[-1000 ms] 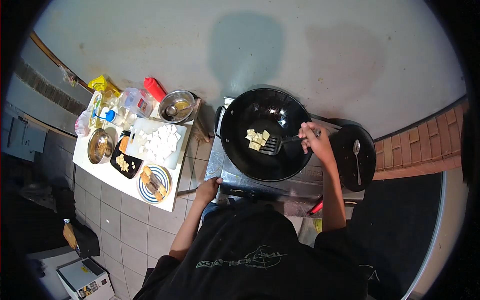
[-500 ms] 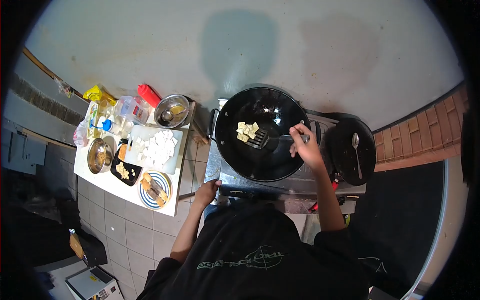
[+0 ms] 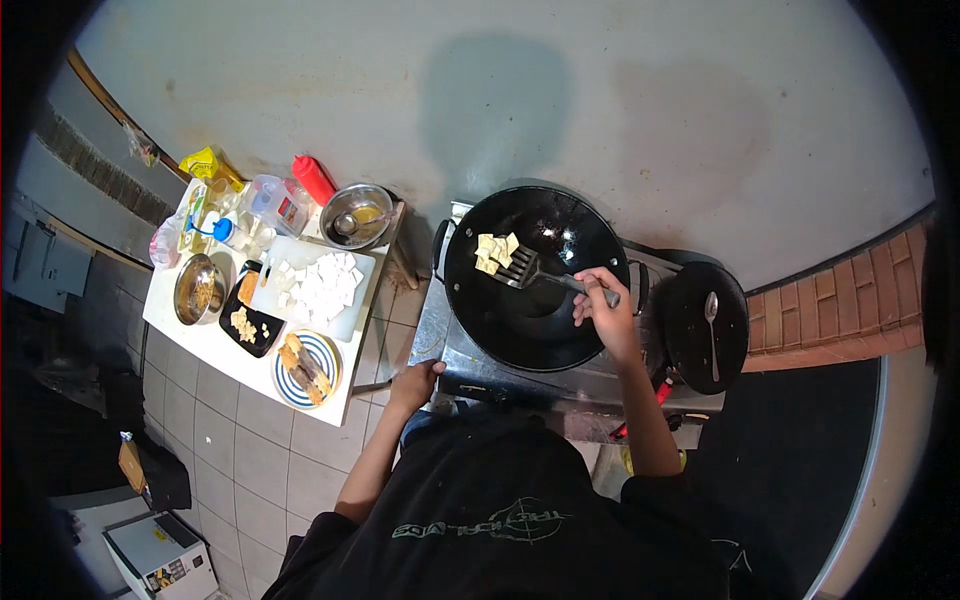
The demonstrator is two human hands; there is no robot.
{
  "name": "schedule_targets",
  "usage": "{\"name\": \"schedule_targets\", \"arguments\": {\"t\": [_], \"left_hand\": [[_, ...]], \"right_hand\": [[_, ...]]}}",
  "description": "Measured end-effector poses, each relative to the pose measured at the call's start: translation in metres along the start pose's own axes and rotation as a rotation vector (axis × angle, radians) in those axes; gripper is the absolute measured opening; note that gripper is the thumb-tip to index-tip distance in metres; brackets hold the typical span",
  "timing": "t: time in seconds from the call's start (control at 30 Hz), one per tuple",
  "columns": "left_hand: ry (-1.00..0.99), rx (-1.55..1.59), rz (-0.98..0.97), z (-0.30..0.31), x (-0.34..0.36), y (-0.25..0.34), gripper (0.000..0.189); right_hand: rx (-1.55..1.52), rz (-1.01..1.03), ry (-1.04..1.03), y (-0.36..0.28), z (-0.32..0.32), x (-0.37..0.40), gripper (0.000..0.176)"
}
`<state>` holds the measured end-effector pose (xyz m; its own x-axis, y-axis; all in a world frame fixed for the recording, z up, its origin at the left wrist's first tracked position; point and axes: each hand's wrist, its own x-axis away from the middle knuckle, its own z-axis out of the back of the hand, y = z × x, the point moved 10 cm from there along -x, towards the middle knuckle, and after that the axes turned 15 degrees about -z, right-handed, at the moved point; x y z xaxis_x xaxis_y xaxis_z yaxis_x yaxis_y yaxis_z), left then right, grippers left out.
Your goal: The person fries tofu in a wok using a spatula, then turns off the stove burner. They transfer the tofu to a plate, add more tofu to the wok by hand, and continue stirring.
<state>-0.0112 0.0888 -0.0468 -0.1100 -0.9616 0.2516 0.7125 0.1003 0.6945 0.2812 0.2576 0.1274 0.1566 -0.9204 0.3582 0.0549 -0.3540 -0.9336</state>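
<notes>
My right hand is closed around the handle of a slotted spatula, over the right side of a large black wok. Pale yellowish cut pieces lie in the wok against the spatula's blade. The wok sits on a metal stove. At the stove's front left corner, my left hand is closed, its thumb by the edge; what its fingers hold, if anything, is hidden. A thin dark bar shows just left of that hand.
On the white table at left are a cutting board with white pieces, a metal bowl, a black tray, a striped plate and a red bottle. Right of the wok, a black pan holds a spoon.
The spatula's blade has moved slightly up toward the wok's back rim, with the yellowish pieces bunched against it. The whole view has shifted a little; my left hand stays at the stove's corner.
</notes>
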Motion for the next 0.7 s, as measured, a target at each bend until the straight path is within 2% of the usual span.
{"name": "schedule_targets", "arguments": {"t": [0.13,0.3,0.5,0.57,0.63,0.7], "left_hand": [[0.054,0.000,-0.018,0.005,0.001,0.006,0.051],[0.007,-0.031,0.018,-0.002,-0.001,0.000,0.054],[0.009,-0.084,-0.059,-0.002,-0.007,0.000,0.057],[-0.041,-0.119,-0.025,-0.003,-0.006,-0.004,0.054],[-0.036,-0.114,-0.047,0.005,-0.001,0.006,0.057],[0.008,-0.119,0.032,0.013,0.009,0.010,0.059]], "right_hand": [[0.009,0.043,-0.001,-0.003,-0.007,0.011,0.021],[-0.006,0.027,-0.014,0.001,-0.014,0.033,0.018],[-0.007,0.021,-0.002,0.013,-0.011,0.064,0.016],[-0.024,0.014,0.017,0.019,-0.009,0.073,0.016],[-0.025,-0.002,0.031,0.026,-0.008,0.081,0.016],[0.014,0.031,0.050,0.029,-0.004,0.089,0.016]]}}
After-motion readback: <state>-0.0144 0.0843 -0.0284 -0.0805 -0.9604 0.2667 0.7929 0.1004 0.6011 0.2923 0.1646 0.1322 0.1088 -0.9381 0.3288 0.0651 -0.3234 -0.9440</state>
